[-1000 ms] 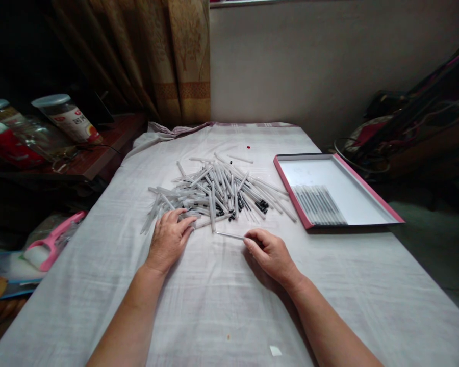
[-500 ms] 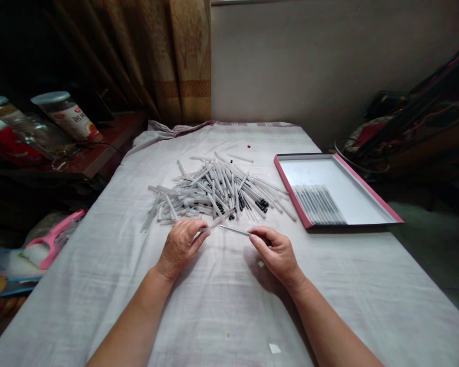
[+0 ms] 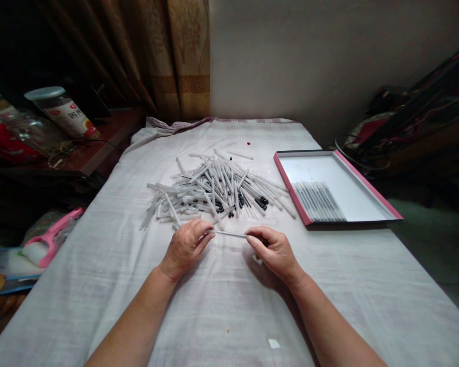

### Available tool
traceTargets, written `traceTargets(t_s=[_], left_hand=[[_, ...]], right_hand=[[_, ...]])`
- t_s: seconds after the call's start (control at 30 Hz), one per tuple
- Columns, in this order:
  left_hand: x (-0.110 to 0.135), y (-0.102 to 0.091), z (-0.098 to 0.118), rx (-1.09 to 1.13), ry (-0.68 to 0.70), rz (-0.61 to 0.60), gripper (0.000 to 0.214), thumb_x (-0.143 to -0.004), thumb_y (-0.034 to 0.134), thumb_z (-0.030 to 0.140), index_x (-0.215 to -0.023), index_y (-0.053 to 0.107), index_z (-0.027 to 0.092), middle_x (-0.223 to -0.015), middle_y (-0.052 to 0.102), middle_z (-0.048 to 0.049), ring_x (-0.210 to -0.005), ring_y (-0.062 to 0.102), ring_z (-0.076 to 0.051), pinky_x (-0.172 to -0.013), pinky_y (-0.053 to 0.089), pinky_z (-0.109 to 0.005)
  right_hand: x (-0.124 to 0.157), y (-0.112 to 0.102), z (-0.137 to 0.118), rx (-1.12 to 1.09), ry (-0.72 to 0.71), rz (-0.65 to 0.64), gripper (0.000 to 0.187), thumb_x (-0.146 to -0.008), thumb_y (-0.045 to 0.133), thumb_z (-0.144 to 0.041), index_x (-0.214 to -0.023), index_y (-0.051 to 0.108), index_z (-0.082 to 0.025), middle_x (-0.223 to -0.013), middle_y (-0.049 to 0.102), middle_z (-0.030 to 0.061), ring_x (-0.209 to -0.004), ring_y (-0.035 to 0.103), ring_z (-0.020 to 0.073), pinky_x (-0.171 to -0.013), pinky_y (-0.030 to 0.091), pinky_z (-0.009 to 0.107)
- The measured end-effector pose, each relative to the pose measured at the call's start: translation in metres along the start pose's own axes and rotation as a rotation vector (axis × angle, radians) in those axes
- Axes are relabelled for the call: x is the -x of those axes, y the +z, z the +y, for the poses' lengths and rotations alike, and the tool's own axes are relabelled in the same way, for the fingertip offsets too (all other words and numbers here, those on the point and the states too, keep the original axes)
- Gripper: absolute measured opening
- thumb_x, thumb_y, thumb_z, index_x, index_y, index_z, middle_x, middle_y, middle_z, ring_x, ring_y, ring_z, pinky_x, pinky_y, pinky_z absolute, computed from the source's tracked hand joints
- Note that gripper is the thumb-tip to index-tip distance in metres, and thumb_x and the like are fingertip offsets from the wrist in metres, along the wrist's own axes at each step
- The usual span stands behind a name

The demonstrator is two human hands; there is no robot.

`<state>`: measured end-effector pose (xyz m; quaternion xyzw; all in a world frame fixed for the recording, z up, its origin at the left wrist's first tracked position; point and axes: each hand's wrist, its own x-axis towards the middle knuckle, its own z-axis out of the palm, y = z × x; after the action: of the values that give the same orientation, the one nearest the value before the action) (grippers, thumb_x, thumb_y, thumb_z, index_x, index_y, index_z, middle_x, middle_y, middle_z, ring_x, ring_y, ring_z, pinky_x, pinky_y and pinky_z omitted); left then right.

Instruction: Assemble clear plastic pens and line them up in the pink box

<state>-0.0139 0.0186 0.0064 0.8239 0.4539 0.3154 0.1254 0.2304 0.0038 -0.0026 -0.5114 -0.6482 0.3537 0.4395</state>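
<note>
My left hand (image 3: 187, 248) is closed in a pinch on a clear pen barrel (image 3: 211, 231), most of it hidden by the fingers. Thumb and forefinger of my right hand (image 3: 276, 253) grip a thin pen refill (image 3: 231, 234), whose tip reaches the barrel's end; I cannot tell how far it is inside. Just beyond both hands lies a loose pile of clear pen barrels (image 3: 199, 176), mixed with thin refills and small black pen plugs (image 3: 260, 203).
On the right, a shallow pink-edged box (image 3: 367, 204) holds a row of pens (image 3: 317, 201). A white scrap (image 3: 274, 344) lies near me, a red bit (image 3: 248, 143) farther back. Jars (image 3: 67, 114) stand on a left-hand cabinet, and a pink-handled object (image 3: 55, 237) sits below.
My hands have drawn closer together. The refill's tip, apart from the barrel before, now meets its end, and the two are lined up nearly level.
</note>
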Motion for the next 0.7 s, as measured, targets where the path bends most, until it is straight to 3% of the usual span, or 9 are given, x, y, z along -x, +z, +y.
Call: traceTargets(t_s=[0.23,0.43,0.7], left_hand=[[0.004,0.014,0.012,0.234,-0.068,-0.075,0.018,-0.092,0.058,0.03,-0.1,0.069,0.02,-0.085,0.074,-0.0051,-0.074,0.068,-0.016,-0.071,0.053,-0.026],[0.004,0.02,0.023,0.4,-0.197,-0.073,0.015,-0.088,0.064,0.028,-0.093,0.073,0.019,-0.08,0.075,-0.0045,-0.069,0.068,-0.016,-0.068,0.055,-0.026],[0.005,0.021,0.023,0.401,-0.191,-0.102,0.013,-0.086,0.064,0.026,-0.092,0.074,0.019,-0.08,0.076,-0.0042,-0.07,0.07,-0.016,-0.068,0.054,-0.026]], right_hand=[[-0.003,-0.018,-0.001,0.152,-0.076,-0.318,0.022,-0.088,0.058,-0.03,-0.095,0.076,-0.021,-0.082,0.075,0.0059,-0.073,0.068,0.0176,-0.069,0.051,0.028],[-0.003,-0.023,0.004,0.166,-0.095,-0.372,0.026,-0.091,0.054,-0.032,-0.098,0.076,-0.022,-0.077,0.072,0.0046,-0.07,0.065,0.0159,-0.068,0.049,0.026],[-0.003,-0.02,0.003,0.187,-0.096,-0.409,0.027,-0.093,0.052,-0.032,-0.096,0.076,-0.02,-0.076,0.07,0.005,-0.071,0.064,0.0163,-0.067,0.048,0.026]])
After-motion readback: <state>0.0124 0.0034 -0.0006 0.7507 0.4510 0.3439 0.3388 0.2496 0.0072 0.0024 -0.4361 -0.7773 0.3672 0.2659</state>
